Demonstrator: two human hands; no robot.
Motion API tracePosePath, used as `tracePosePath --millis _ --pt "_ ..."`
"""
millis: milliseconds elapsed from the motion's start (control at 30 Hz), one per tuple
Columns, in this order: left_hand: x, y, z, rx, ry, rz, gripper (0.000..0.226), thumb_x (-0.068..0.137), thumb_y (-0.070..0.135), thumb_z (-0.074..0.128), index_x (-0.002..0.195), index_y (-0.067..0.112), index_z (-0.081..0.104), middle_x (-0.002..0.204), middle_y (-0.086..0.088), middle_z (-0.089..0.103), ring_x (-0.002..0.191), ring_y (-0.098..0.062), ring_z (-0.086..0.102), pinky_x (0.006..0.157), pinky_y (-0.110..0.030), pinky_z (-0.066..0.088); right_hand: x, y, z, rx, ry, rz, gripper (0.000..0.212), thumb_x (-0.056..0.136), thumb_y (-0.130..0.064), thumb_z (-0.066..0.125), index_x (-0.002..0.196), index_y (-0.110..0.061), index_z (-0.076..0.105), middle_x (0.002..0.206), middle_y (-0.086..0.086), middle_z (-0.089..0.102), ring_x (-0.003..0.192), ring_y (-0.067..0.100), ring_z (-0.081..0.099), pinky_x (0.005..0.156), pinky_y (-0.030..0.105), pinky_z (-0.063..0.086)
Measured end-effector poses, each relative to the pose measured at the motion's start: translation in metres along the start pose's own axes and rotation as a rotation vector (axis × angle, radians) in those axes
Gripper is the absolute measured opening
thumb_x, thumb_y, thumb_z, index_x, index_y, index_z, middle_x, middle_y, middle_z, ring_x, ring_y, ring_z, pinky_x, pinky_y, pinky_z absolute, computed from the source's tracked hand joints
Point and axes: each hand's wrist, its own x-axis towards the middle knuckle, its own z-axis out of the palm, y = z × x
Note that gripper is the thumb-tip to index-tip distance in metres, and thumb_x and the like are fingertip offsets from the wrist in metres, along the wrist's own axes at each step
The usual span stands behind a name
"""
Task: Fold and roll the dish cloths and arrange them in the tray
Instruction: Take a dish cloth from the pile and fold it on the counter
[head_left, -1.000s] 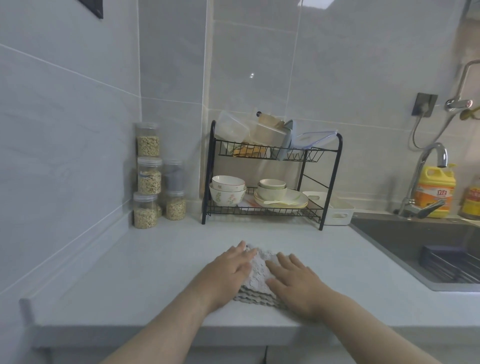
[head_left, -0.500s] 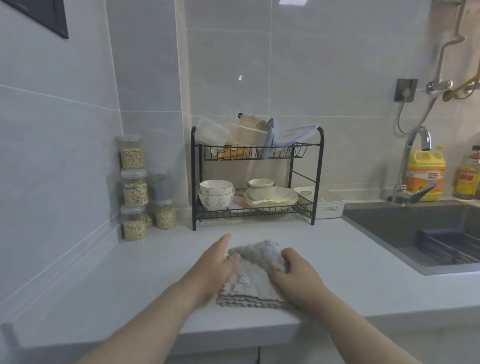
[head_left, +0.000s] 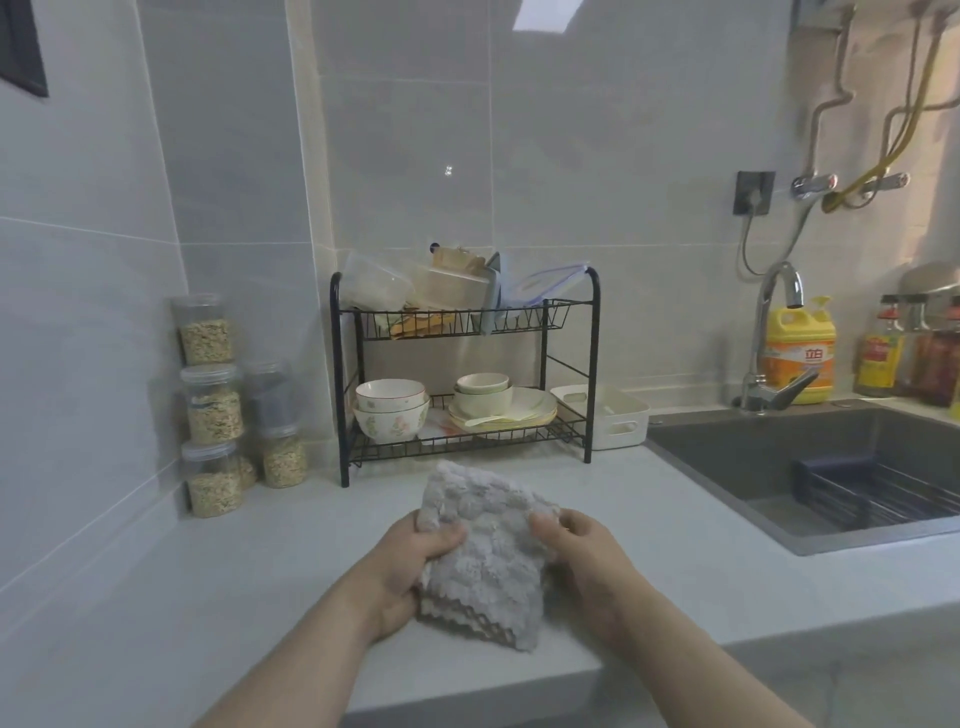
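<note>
A stack of dish cloths (head_left: 488, 551) is held over the near part of the counter (head_left: 208, 597); its left edge is pinched by the left hand (head_left: 410, 566), thumb on top; its right edge is gripped by the curled right hand (head_left: 582, 561); its long axis is directed away from the body; the tray (head_left: 623, 421) is seen ahead and rightward, nearer the right hand.

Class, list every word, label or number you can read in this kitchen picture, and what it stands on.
"立白": red characters on the yellow plastic detergent bottle beside the tap.
Labels on the tall glass bottles at the far right: too blurred to read.
No other text shows.
</note>
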Motion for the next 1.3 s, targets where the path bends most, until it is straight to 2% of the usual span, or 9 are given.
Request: tracePosePath --millis 200,367,533,633,700,933,1067,1200,1300 --pt "0.002 -0.01 0.0 -0.029 0.108 0.014 0.026 0.094 0.008 0.045 0.116 0.0 0.057 0.105 -0.023 0.07 0.095 -0.037 0.069 0.079 -0.043 0.054 0.003 0.005 -0.004 0.076 0.033 -0.073 0.027 0.082 0.008 0.059 0.107 -0.005 0.057 0.105 0.028 0.066 0.099 0.049 0.063 0.088 0.07 0.045" --pt "0.007 -0.013 -0.006 0.05 0.167 0.069 0.025 0.094 -0.005 0.048 0.118 0.0 0.051 0.107 -0.024 0.068 0.094 -0.036 0.069 0.073 -0.043 0.055 -0.005 0.0 0.001 -0.056 0.024 -0.055 0.034 0.077 -0.005 0.074 0.108 0.003 0.06 0.098 0.023 0.069 0.089 0.039 0.069 0.08 0.054 0.056" --pt "0.009 -0.014 -0.007 0.023 0.155 0.073 0.024 0.095 -0.003 0.048 0.117 0.007 0.05 0.11 -0.023 0.067 0.096 -0.037 0.068 0.078 -0.048 0.056 -0.002 -0.002 0.003 -0.141 0.096 -0.102 0.013 0.093 -0.003 0.055 0.104 -0.007 0.061 0.096 0.022 0.071 0.088 0.043 0.069 0.08 0.062 0.053" --pt "0.007 -0.013 -0.004 0.026 0.142 0.076 0.019 0.097 0.001 0.049 0.113 0.009 0.052 0.105 -0.02 0.07 0.093 -0.035 0.07 0.081 -0.049 0.056 -0.005 -0.004 0.005 -0.198 0.04 -0.107 0.017 0.093 -0.019 0.059 0.11 -0.019 0.057 0.099 0.018 0.071 0.085 0.033 0.07 0.076 0.046 0.057" --pt "0.005 -0.012 -0.003 0.013 0.132 0.076 0.019 0.095 -0.002 0.05 0.112 0.007 0.052 0.105 -0.021 0.069 0.092 -0.037 0.069 0.081 -0.048 0.056 -0.005 -0.003 0.004 -0.241 0.011 -0.099 0.027 0.086 -0.01 0.064 0.112 -0.017 0.057 0.101 0.023 0.069 0.078 0.031 0.064 0.069 0.04 0.051" --pt "0.007 -0.014 -0.009 -0.026 0.059 0.05 0.042 0.085 -0.015 0.056 0.122 0.002 0.048 0.119 -0.027 0.062 0.105 -0.04 0.064 0.086 -0.048 0.054 -0.001 -0.005 -0.001 -0.047 0.075 -0.051 0.041 0.082 0.018 0.043 0.108 -0.008 0.062 0.106 0.029 0.066 0.093 0.044 0.065 0.086 0.055 0.049" --pt "0.007 -0.012 -0.009 -0.062 0.023 0.052 0.038 0.087 -0.014 0.049 0.118 0.007 0.055 0.112 -0.022 0.068 0.104 -0.038 0.066 0.088 -0.048 0.052 -0.003 -0.007 0.0 -0.022 0.088 -0.038 0.041 0.081 0.017 0.041 0.107 -0.007 0.061 0.106 0.03 0.066 0.091 0.044 0.063 0.082 0.053 0.049" --pt "0.008 -0.012 -0.009 -0.078 0.03 0.064 0.037 0.087 -0.009 0.051 0.119 0.008 0.057 0.109 -0.021 0.07 0.105 -0.039 0.065 0.098 -0.053 0.047 -0.001 -0.006 -0.001 -0.06 0.1 -0.039 0.02 0.089 0.002 0.053 0.107 -0.004 0.059 0.087 0.019 0.068 0.071 0.029 0.063 0.061 0.033 0.051" --pt "0.007 -0.01 -0.007 -0.066 0.005 0.059 0.044 0.076 -0.002 0.063 0.119 0.005 0.058 0.11 -0.023 0.069 0.104 -0.039 0.065 0.098 -0.053 0.047 0.001 -0.005 -0.001 0.033 0.078 -0.041 0.022 0.089 -0.001 0.06 0.11 0.004 0.056 0.099 0.029 0.068 0.083 0.038 0.066 0.071 0.044 0.057"
